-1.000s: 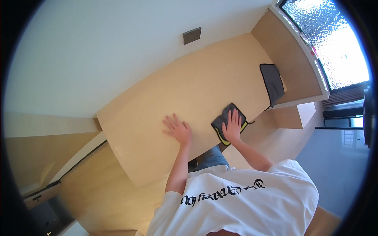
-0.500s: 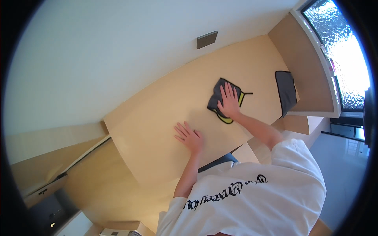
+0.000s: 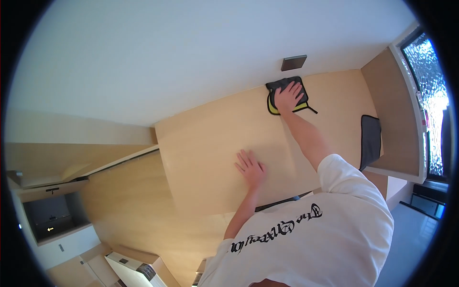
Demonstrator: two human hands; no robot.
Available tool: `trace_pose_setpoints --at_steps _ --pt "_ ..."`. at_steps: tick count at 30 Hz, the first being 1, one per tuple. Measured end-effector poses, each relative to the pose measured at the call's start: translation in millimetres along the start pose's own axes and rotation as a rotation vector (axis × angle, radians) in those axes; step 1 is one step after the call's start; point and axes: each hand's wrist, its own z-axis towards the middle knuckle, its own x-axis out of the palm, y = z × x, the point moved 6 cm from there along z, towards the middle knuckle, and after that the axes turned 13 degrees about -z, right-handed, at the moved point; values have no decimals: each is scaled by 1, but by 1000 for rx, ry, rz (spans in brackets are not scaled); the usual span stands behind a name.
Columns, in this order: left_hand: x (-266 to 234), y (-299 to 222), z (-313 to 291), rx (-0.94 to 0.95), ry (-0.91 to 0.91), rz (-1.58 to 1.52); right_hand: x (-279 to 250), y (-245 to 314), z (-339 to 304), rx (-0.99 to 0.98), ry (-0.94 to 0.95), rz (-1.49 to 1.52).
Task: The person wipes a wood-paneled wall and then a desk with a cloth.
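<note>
Under my right hand (image 3: pixel 289 97) lies a dark grey cleaning cloth (image 3: pixel 286 82) with black edging and a yellow-green underside showing along its near side. The palm presses flat on it, fingers spread, near the desk's back edge by the wall. A short dark strap sticks out from the cloth's right corner. My left hand (image 3: pixel 251 171) rests flat on the light wood desk top (image 3: pixel 210 138), fingers apart and holding nothing. A second dark grey cloth (image 3: pixel 370 142) with black edging hangs partly over the desk's right front edge.
A grey square plate (image 3: pixel 293 62) is on the wall just behind the cloth. The desk's right end meets a wooden side panel (image 3: pixel 394 100), beside a bright textured window (image 3: pixel 425 71). At the lower left, a white box (image 3: pixel 131 268) stands on the floor near an open cabinet compartment (image 3: pixel 52 213).
My right hand has pushed the cloth away from me across the desk, to its back edge against the wall. The left hand still lies flat on the desk. The view has turned slightly.
</note>
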Motion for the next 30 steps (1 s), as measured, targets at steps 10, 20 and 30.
trace_pose_setpoints --at_steps 10,20,30 --pt "-1 4 -5 100 -24 -45 -51 -101 -242 -498 2 44" --pt "-27 58 -17 453 206 -79 -73 -168 -334 -650 171 -48" --pt "-45 55 -19 435 203 -95 -48 -44 -214 -272 7 -53"
